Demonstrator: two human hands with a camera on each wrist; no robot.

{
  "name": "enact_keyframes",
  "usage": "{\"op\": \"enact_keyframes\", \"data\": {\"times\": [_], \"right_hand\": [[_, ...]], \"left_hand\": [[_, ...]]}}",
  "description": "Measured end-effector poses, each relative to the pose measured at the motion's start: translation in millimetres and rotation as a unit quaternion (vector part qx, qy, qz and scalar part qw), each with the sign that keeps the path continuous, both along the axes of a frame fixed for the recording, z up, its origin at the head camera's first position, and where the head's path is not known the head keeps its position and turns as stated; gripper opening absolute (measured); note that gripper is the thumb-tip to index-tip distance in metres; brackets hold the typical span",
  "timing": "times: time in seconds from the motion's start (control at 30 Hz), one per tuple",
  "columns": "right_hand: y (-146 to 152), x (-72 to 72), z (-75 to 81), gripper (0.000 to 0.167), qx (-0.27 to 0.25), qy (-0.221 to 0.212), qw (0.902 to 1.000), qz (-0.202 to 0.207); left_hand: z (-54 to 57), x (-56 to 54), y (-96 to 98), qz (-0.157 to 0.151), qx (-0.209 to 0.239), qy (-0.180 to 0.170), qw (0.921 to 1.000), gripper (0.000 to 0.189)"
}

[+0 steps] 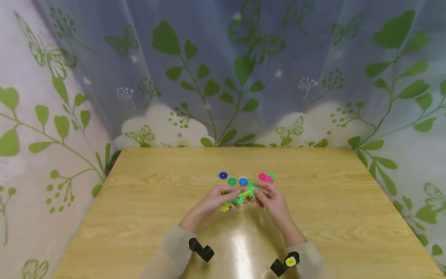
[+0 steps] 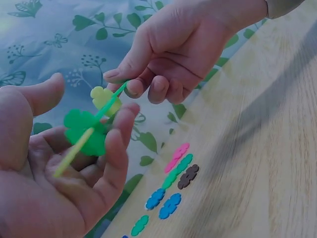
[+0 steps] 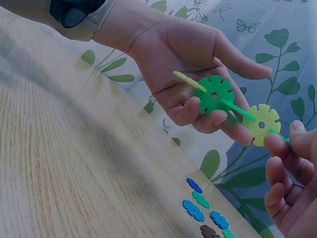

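A chain of slotted plastic flower discs, green and yellow and set crosswise into each other, spans both hands in the air. My left hand [image 1: 216,199], palm up in the left wrist view, holds it with curled fingers around the lower edge of a green disc [image 3: 213,94]; the thumb stands away from it. Farther along is a yellow disc [image 3: 261,125], facing the right wrist camera. At the far end, my right hand [image 1: 273,199] pinches a green disc [image 2: 119,91], seen edge-on, between thumb and index finger. Its other fingers are bent inward.
Loose discs lie flat on the wooden table [image 1: 156,178] beyond the hands: dark blue [image 1: 223,175], green [image 1: 232,181], blue [image 1: 243,181] and pink [image 1: 262,176]. A brown disc [image 2: 188,176] lies closer in. A leaf-patterned curtain [image 1: 195,97] stands behind the table.
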State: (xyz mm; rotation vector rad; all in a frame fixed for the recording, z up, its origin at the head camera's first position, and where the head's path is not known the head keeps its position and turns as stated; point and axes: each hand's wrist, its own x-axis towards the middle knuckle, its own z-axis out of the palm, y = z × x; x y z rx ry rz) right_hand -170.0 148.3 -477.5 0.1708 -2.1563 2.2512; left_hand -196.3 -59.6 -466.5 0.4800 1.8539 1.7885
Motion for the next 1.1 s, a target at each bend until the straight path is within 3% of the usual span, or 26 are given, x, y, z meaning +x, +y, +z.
{"op": "enact_keyframes", "data": {"times": [0.2, 0.37, 0.67, 0.83, 1.1], "right_hand": [[-2.8, -2.4, 0.2, 0.023, 0.015, 0.026, 0.9993, 0.022], [-7.8, -1.9, -2.9, 0.025, 0.043, 0.013, 0.9972, 0.060], [-11.8, -0.2, -4.6, 0.033, 0.027, -0.028, 0.9967, 0.070], [-6.8, -2.1, -8.2, 0.030, 0.040, -0.023, 0.9979, 0.046], [10.9, -11.1, -10.4, 0.025, 0.082, -0.028, 0.9952, -0.046]], "left_hand": [[-2.4, -2.7, 4.6, 0.000, 0.026, -0.061, 0.9978, 0.049], [-2.9, -0.7, 9.1, 0.021, 0.037, -0.100, 0.9941, 0.046], [-9.6, 2.9, 13.6, 0.037, 0.055, -0.094, 0.9934, 0.037], [-10.8, 4.6, 13.2, 0.049, 0.067, -0.104, 0.9911, 0.035], [-10.2, 4.9, 11.4, 0.063, 0.067, -0.091, 0.9916, 0.035]]}}
